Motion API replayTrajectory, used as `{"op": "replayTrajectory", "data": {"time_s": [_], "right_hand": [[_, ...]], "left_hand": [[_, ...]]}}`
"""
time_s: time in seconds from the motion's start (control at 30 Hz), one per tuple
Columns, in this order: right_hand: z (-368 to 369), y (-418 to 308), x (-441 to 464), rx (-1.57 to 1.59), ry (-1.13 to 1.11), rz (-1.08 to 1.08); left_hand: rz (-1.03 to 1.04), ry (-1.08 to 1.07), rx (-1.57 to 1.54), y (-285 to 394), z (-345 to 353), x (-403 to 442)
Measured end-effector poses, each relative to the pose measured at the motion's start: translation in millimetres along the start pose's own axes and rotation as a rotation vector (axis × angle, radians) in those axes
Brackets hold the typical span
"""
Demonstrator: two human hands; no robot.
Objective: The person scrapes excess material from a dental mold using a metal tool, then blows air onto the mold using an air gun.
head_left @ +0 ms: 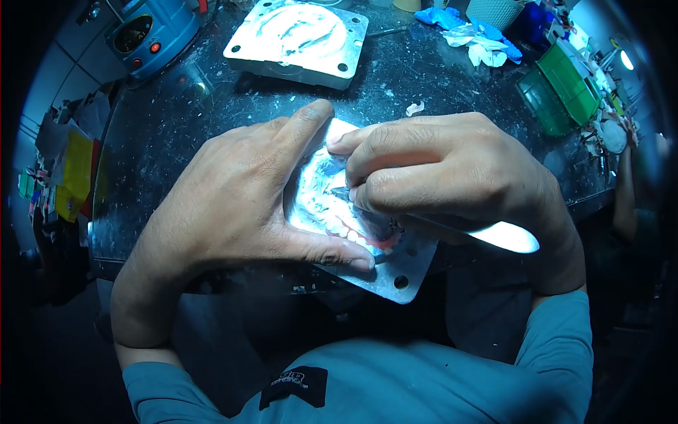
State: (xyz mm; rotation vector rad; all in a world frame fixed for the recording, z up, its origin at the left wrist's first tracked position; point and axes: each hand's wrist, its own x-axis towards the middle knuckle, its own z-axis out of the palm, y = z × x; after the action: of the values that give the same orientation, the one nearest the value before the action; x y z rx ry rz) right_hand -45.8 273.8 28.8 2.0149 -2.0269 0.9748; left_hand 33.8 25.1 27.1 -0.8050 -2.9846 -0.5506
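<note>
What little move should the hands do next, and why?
Perhaps the right hand should nudge the tool slightly along the whitish material. Its narrow tip is right there, near the little teeth, and the left hand, spread against the metal plate, seems to steady it.

Room on black tabletop at left, metal block beyond, green basket right

The right hand hides the grip of the small tool and part of the metal plate beneath, the left hand covers that plate's near side, the blue machine is cut off by darkness and the top edge, and the shirt patch's lettering is too small to read.
</note>
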Motion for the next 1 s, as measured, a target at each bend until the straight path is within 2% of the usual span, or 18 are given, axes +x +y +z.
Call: {"op": "replayTrajectory", "data": {"time_s": [0.17, 1.0], "right_hand": [[-5.0, 1.5, -0.9, 0.116, 0.047, 0.102], [0.6, -7.0, 1.4, -0.018, 0.022, 0.025]], "left_hand": [[-0.053, -0.035, 0.015, 3.7, 0.5, -0.2], [-0.127, -0.032, -0.002, 9.8, 2.8, -2.8]]}}
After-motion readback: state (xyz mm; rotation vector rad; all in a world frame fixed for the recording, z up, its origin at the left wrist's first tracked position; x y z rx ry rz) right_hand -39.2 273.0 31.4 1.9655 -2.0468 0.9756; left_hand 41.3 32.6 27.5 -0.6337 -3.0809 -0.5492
